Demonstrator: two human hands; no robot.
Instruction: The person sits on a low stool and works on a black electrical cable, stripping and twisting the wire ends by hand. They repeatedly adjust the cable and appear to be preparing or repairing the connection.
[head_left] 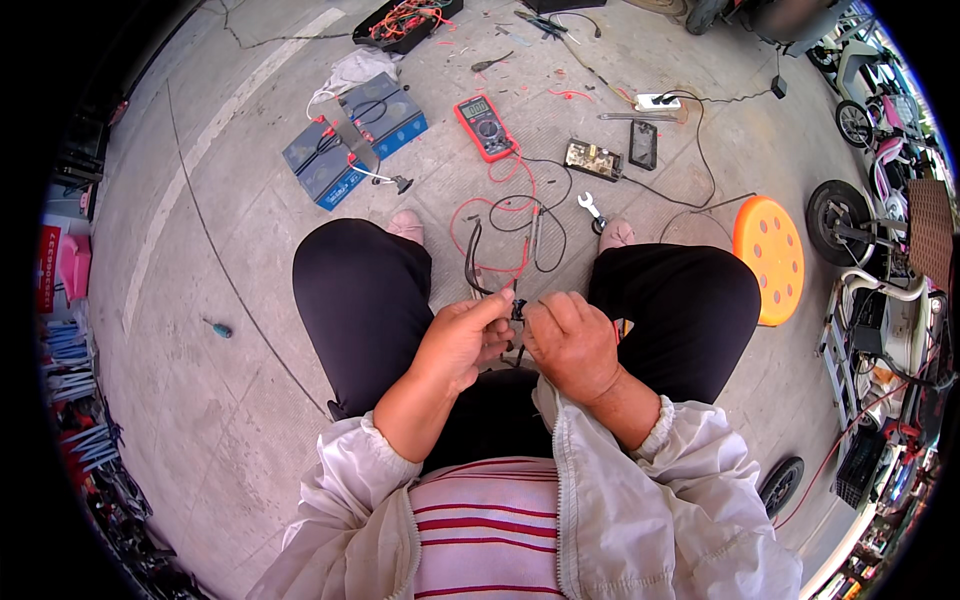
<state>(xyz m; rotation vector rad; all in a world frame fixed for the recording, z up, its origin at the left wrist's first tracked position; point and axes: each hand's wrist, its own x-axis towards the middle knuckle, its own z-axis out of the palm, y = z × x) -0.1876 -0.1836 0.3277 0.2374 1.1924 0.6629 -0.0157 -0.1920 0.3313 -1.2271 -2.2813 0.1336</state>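
Note:
Both hands meet over my lap, between my knees. My left hand pinches a small black connector between thumb and fingers. A thick black cable loops up from beside that hand's fingertips. My right hand is closed right against the connector's other side. A bit of red and yellow shows past its outer edge, but what it grips is hidden. Beyond my hands, a red multimeter lies on the floor, its red and black test leads trailing toward me.
Blue battery blocks lie ahead left. An opened charger case, its black cover, a wrench and a white power strip are ahead right. An orange stool stands by my right knee. A screwdriver lies far left.

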